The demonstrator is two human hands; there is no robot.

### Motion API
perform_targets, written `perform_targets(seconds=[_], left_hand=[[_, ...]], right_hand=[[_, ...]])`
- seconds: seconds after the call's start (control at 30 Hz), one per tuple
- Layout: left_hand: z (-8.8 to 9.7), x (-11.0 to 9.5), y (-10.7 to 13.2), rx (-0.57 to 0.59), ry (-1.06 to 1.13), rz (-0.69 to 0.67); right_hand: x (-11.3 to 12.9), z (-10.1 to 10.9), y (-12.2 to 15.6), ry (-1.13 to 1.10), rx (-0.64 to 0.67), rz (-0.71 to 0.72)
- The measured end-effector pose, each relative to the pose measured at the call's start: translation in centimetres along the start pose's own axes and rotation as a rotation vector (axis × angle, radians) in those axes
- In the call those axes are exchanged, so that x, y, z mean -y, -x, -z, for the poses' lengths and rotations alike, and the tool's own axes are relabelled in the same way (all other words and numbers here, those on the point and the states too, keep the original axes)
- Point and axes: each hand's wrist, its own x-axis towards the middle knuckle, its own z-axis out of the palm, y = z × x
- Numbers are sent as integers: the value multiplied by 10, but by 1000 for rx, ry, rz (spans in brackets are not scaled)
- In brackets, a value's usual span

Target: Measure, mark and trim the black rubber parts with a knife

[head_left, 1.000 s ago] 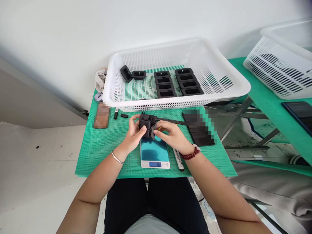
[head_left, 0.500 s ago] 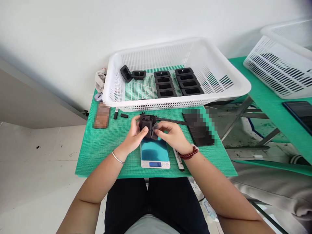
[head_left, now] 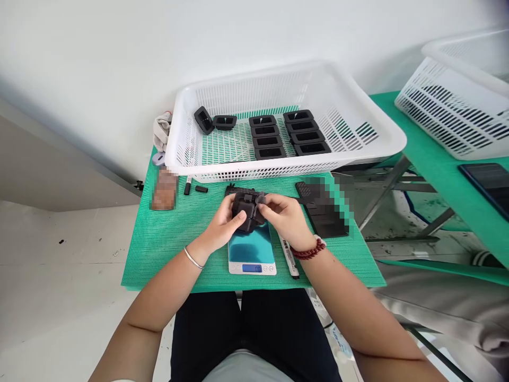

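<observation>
My left hand (head_left: 220, 225) is wrapped round a black moulded part (head_left: 243, 215), its thumb pressed on the near side. The part is tilted above the digital scale (head_left: 250, 252), whose display seems to read zero. A small dark grey scrap (head_left: 261, 200), thin and bent, is pinched between the thumb and fingers of my right hand (head_left: 288, 220) against the part's right side. What the scrap is made of I cannot tell. Just behind the part lies a black caliper (head_left: 230, 188), partly hidden by my hands. A white marker (head_left: 290, 260) rests beside the scale, under my right wrist.
At the back a white plastic basket (head_left: 286, 167) holds several black rectangular parts (head_left: 266, 141). A dark flat object (head_left: 326, 212), partly pixelated, lies right; a pixelated brown item (head_left: 164, 191) and a black cap (head_left: 201, 189) lie left. Another basket (head_left: 457, 111) and a phone (head_left: 487, 185) are on the neighbouring table.
The black part has turned in my left hand and shifted slightly right and nearer me. My right fingers have moved up along its right side with the grey scrap.
</observation>
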Motion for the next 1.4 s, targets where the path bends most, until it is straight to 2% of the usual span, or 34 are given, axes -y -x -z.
perform_targets(seconds=[0.03, 0.13, 0.2, 0.4, 0.5, 0.7, 0.83, 1.1, 1.3, 1.4], left_hand=[[0, 0, 0, -25, 8, -9], [2, 1, 0, -132, 77, -72], [4, 1, -1, -157, 115, -91], [0, -3, 8, -59, 37, -50], [-1, -5, 16, -55, -19, -47], [3, -5, 20, -53, 5, 30], [2, -3, 16, -82, 4, -26], [-5, -3, 17, -49, 9, 4], [-3, -5, 24, -12, 47, 147], [0, -8, 21, -51, 54, 153]], right_hand=[[0, 0, 0, 14, 24, 7], [1, -4, 2, 55, 222, 17], [2, -6, 3, 92, 286, 26], [8, -2, 6, 128, 99, 111], [10, 0, 8, 86, 146, 173], [7, -2, 7, 99, 203, 251], [2, -2, 5, 129, 184, 289], [0, 5, 7, 207, 203, 282], [-5, 6, 12, 269, 156, 319], [-8, 6, 12, 288, 145, 305]])
